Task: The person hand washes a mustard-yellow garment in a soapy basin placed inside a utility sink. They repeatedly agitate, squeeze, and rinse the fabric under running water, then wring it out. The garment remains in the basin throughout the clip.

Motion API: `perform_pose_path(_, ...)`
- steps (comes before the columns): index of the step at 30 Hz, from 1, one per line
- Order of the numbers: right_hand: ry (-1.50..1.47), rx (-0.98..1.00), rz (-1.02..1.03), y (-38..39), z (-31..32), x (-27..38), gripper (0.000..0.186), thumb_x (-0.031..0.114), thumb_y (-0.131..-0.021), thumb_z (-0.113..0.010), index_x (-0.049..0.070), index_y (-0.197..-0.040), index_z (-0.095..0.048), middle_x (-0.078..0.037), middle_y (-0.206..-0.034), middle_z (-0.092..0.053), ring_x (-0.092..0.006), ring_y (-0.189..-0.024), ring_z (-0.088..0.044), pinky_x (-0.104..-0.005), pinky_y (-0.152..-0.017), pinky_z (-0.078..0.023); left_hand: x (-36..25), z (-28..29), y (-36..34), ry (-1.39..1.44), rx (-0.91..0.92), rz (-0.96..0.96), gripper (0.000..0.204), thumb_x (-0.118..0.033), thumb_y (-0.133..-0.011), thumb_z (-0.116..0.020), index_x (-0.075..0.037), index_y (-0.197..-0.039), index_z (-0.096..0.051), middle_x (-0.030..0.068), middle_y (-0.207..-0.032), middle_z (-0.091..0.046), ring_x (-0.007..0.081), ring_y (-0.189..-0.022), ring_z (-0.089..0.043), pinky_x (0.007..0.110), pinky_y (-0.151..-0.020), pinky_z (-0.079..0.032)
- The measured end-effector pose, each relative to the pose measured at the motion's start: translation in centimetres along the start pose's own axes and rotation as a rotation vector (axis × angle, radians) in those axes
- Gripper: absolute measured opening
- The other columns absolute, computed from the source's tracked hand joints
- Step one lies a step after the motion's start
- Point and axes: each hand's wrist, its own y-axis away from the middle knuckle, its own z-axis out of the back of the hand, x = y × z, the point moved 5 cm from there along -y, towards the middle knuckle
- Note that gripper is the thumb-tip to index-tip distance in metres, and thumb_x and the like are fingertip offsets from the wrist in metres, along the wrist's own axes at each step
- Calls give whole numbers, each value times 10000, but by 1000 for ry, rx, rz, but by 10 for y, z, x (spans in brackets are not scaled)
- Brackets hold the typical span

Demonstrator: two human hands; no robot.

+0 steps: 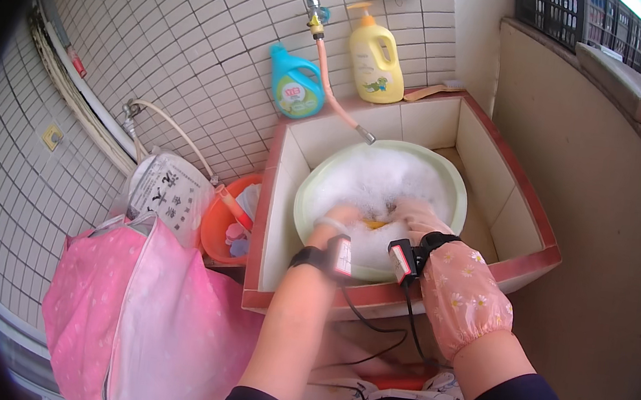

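Both hands are down in white suds (379, 175) inside a pale green basin (454, 191), which stands in a tiled sink with red edging (525, 207). My left hand (338, 218) is at the left of the foam, its fingers hidden. My right hand (414, 214), with a pink flowered sleeve (468, 296) over the forearm, is at the right, its fingers also under foam. A small yellow item (373, 224) shows between the hands; whether either holds it I cannot tell. Each wrist carries a strapped black device with a cable.
A pink hose (332, 99) hangs from a wall tap over the basin. A blue bottle (294, 86) and yellow pump bottle (375, 64) stand on the back rim. At left are an orange bucket (218, 232), white sack (168, 187) and pink fabric cover (104, 294). A low wall (595, 152) runs along the right.
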Motion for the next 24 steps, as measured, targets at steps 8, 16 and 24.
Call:
perform_pose_path(8,-511,-495,200,22,85,112,355,252,-1031,-480,-32,-1182,-632,-123,-1150,-672,-250,-1032,-633,-349,-927,-489,-50,57,46,1328,-423,-32,316,-91,-1046,-497,27,-1337,-534,126,-1232,-645,250,-1120,-636,398,-991,-514)
perform_pose_path(16,-791,-172,124,0,46,169,446,365,-903,-689,17,-1174,-622,-169,-1112,-646,-287,-1105,-619,-379,-982,-475,-113,73,86,1331,-411,-10,417,-325,-1085,-458,-27,-1369,-527,101,-1284,-619,219,-1143,-607,356,-991,-495)
perform_pose_path(24,-197,-503,-202,-11,60,138,497,419,-878,-673,2,-1149,-670,-249,-1043,-701,-403,-974,-680,-444,-894,-529,-132,58,65,1805,-408,182,469,-413,-1080,-443,-32,-1332,-548,130,-1279,-628,263,-1168,-611,395,-1013,-494)
